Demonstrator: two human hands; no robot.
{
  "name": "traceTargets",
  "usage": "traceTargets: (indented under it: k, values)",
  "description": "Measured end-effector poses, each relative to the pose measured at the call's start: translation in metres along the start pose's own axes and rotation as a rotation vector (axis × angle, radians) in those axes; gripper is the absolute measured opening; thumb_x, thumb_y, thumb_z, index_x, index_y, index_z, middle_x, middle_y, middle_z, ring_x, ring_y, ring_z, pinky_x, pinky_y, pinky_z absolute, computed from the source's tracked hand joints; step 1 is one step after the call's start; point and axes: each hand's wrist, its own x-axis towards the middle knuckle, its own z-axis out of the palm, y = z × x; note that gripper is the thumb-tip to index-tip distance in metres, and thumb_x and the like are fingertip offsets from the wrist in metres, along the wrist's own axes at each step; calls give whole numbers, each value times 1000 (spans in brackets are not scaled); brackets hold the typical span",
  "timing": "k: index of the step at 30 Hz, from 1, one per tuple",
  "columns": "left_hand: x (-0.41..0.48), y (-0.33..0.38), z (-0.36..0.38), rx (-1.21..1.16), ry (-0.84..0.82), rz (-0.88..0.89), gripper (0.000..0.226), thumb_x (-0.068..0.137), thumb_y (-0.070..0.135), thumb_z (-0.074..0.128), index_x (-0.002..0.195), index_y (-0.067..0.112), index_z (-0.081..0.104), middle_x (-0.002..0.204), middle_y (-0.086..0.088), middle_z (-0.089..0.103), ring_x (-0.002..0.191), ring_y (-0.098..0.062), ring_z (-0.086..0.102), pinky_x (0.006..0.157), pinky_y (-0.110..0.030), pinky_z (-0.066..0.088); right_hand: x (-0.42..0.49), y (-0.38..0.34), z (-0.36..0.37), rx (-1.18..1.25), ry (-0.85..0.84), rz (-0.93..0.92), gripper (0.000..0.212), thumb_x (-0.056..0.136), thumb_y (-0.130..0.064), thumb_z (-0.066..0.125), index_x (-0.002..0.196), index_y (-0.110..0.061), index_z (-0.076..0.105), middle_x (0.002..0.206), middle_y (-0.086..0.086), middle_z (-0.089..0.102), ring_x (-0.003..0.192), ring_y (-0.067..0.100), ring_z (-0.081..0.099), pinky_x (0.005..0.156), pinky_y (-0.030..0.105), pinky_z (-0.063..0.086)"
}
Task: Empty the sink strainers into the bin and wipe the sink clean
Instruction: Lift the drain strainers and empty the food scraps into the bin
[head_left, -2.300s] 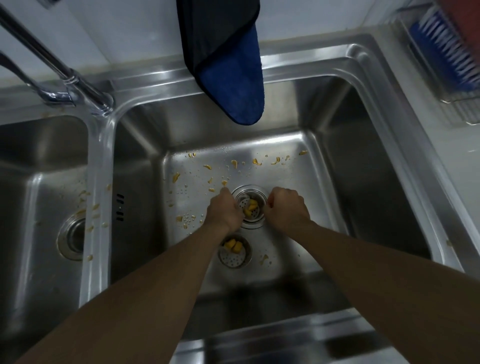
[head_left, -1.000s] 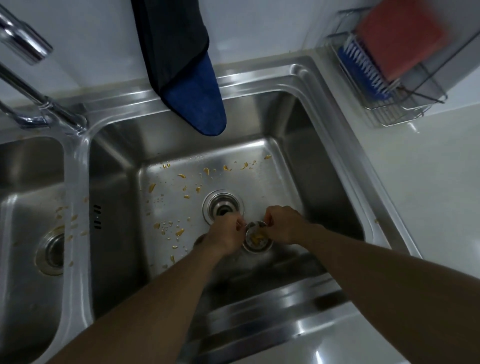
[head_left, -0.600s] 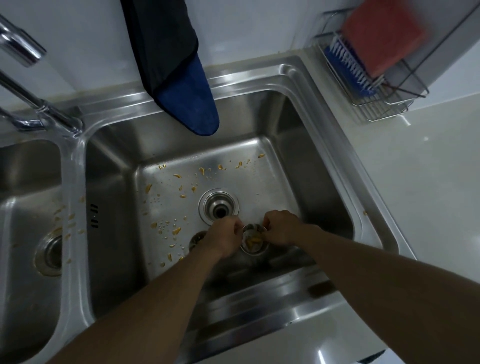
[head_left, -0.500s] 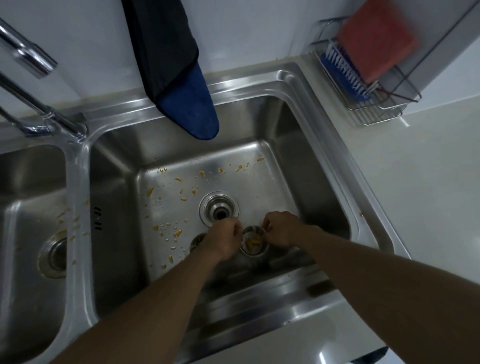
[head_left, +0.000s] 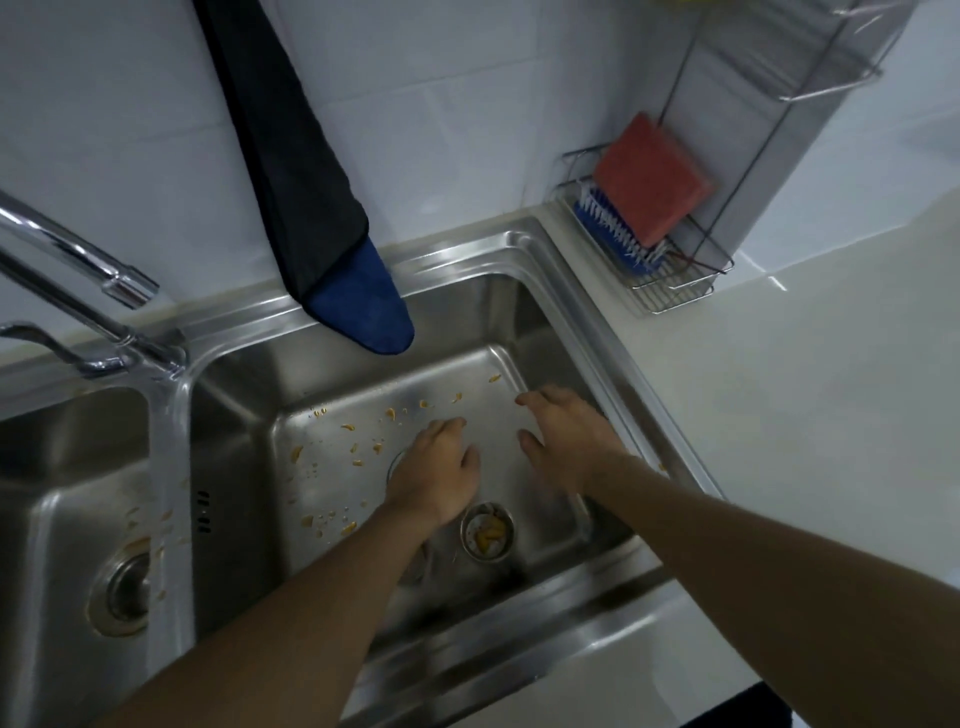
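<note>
A round metal strainer (head_left: 487, 531) with yellow scraps in it rests on the floor of the right sink basin (head_left: 332, 415), near the front wall. My left hand (head_left: 435, 470) hovers over the drain hole, fingers spread, holding nothing, just behind the strainer. My right hand (head_left: 563, 439) is open too, palm down, over the basin's right side, apart from the strainer. A second strainer is mostly hidden under my left forearm. Yellow food bits (head_left: 353, 446) dot the basin floor. No bin is in view.
A blue and black cloth (head_left: 358, 304) hangs from the wall over the basin's back rim. The tap (head_left: 78, 260) stands at the left, above the divider. The left basin's drain (head_left: 120, 592) has scraps around it. A wire rack (head_left: 670, 270) holds a red sponge (head_left: 652, 179) and a blue brush (head_left: 613, 236).
Both hands have let go of the strainer, which now rests on the basin floor. They have opened and moved toward the back. The view has tilted up.
</note>
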Motion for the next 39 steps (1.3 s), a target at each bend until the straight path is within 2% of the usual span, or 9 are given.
traceTargets:
  k: [6, 10, 13, 16, 19, 24, 29, 34, 39]
  values:
    - [33, 46, -9, 40, 110, 123, 57, 104, 35, 42, 155, 12, 31, 159, -7, 35, 145, -22, 33, 115, -32, 28, 14, 26, -55, -29, 305, -56, 35, 98, -32, 53, 129, -16, 57, 127, 6, 58, 118, 25, 51, 100, 39, 43]
    - [65, 88, 1, 4, 94, 152, 66, 105, 45, 35, 159, 13, 15, 168, -3, 13, 154, -20, 14, 123, -37, 18, 28, 61, -95, -19, 563, 21, 29, 98, -30, 54, 120, -13, 62, 116, 9, 63, 110, 27, 54, 96, 39, 43]
    - [87, 124, 11, -20, 110, 177, 67, 105, 47, 34, 159, 13, 14, 168, -3, 10, 154, -22, 16, 121, -39, 21, 40, 89, -125, -71, 680, 113, 25, 97, -26, 51, 111, -9, 63, 108, 13, 63, 103, 30, 54, 86, 42, 47]
    - [106, 158, 24, 4, 128, 220, 60, 104, 40, 36, 155, 11, 22, 164, -7, 14, 148, -29, 28, 119, -47, 31, 53, 111, -146, -125, 644, 179, 27, 99, -28, 47, 111, -9, 63, 107, 12, 63, 104, 31, 52, 78, 41, 50]
    - [115, 170, 36, 1, 194, 182, 56, 102, 40, 39, 148, 10, 24, 155, -10, 15, 127, -36, 48, 102, -51, 46, 66, 115, -159, -210, 517, 245, 30, 97, -31, 46, 114, -14, 64, 106, 10, 64, 109, 31, 53, 76, 39, 50]
    - [125, 173, 62, -27, 272, 164, 69, 104, 39, 35, 159, 9, 6, 162, -9, -1, 148, -36, 19, 118, -48, 32, 90, 121, -156, -369, 382, 347, 25, 91, -28, 56, 110, -14, 66, 99, 9, 67, 103, 30, 56, 63, 35, 38]
    - [138, 167, 68, -18, 249, 183, 69, 106, 36, 25, 159, 7, -9, 166, -10, -21, 154, -24, -17, 126, -43, -1, 104, 123, -155, -337, 320, 407, 22, 87, -25, 63, 107, -15, 65, 92, 7, 66, 93, 30, 61, 62, 35, 38]
    - [140, 164, 66, -28, 229, 201, 69, 106, 35, 23, 158, 6, -12, 165, -10, -23, 153, -21, -20, 122, -36, -10, 100, 121, -155, -290, 298, 441, 8, 88, -22, 63, 92, -18, 57, 61, -3, 37, 60, 24, 46, 57, 33, 38]
    - [138, 165, 55, -13, 114, 196, 71, 106, 37, 22, 157, 7, -16, 164, -9, -28, 152, -20, -24, 124, -38, -10, 85, 124, -154, -249, 341, 417, 15, 87, -18, 63, 98, -7, 65, 71, 2, 36, 61, 25, 42, 59, 36, 39]
